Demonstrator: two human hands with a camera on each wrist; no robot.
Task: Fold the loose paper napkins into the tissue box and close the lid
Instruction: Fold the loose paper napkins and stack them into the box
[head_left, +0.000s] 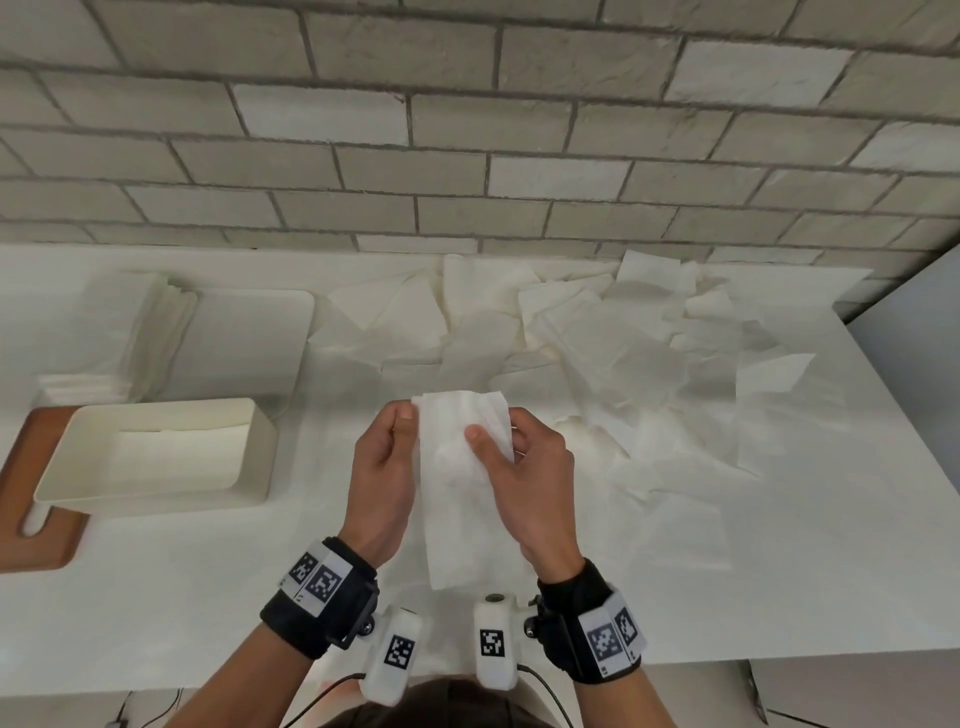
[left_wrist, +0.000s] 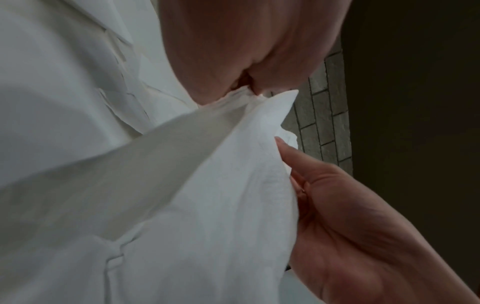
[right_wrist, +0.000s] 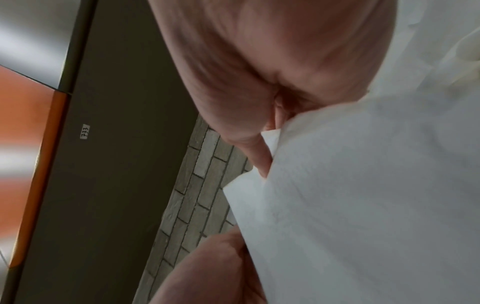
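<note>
Both hands hold one white paper napkin up above the counter, folded into a long strip that hangs toward me. My left hand pinches its top left corner. My right hand grips the top right part, thumb on the front and fingers behind. In the left wrist view the left hand pinches the napkin edge, with the right hand beside it. The right wrist view has the right hand against the napkin. The open cream tissue box stands to the left with flat napkins inside.
A brown wooden board with a slot lies under the box's left end. A flat cream panel and stacks of folded napkins lie behind the box. Several loose napkins cover the counter's back right, up to the brick wall.
</note>
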